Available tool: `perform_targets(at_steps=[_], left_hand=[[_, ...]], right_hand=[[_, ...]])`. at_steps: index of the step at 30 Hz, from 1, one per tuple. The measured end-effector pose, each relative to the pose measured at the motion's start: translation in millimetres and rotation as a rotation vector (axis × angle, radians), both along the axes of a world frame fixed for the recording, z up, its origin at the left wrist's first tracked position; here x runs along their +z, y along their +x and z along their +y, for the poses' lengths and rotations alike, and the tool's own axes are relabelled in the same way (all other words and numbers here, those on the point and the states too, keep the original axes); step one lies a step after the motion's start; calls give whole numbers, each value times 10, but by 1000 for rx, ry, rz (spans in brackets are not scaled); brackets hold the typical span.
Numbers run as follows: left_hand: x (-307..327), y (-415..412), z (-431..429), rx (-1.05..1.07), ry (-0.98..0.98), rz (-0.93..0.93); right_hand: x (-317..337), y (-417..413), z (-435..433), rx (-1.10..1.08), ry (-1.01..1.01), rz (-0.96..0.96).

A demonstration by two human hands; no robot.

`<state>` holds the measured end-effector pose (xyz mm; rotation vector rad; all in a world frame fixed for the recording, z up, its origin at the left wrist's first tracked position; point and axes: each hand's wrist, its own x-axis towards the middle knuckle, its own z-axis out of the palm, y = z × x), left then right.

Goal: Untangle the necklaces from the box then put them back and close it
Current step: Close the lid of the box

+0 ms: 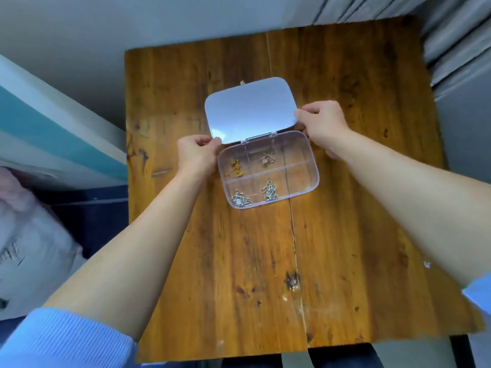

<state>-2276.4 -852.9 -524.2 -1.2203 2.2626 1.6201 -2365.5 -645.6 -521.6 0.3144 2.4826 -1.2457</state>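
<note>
pinching open lid [249, 110] at both ends, left hand [195, 155] and right hand [324, 123] grips; box [268, 171] just nearer

A: Where is the box [300, 179]?
B: On the table [345, 235], near its middle. Its lid [249, 110] stands open behind it, hinged at the far edge.
A: And the necklaces?
B: One per compartment: far-left necklace [235, 168], far-middle necklace [266, 158], near-left necklace [240, 200], near-middle necklace [270, 191].
A: The hands?
B: The left hand [195, 155] pinches the lid's near-left corner, just left of the box. The right hand [322, 123] pinches the lid's right edge, behind the box's right end.
</note>
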Motion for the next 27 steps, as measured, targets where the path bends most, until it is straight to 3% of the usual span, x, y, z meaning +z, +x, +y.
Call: perform_targets(at_steps=[8,14,18,20,23,27], left_hand=[[-50,-183,-191,-60,0,28],[-5,-122,-258,-162,-110,191],[-4,90,-250,-207,-144,268],[-4,229,-211,-210,-84,274],[0,429,-101,-92,176,213],[-78,586,13,-82,267,186]], right_hand=[[-50,7,-104,-131,-61,-52],[10,265,105,-19,-96,161],[-15,555,285,71,-6,298],[-42,722,333,89,29,366],[-84,918,357,124,77,429],[-166,1117,367,233,135,435]])
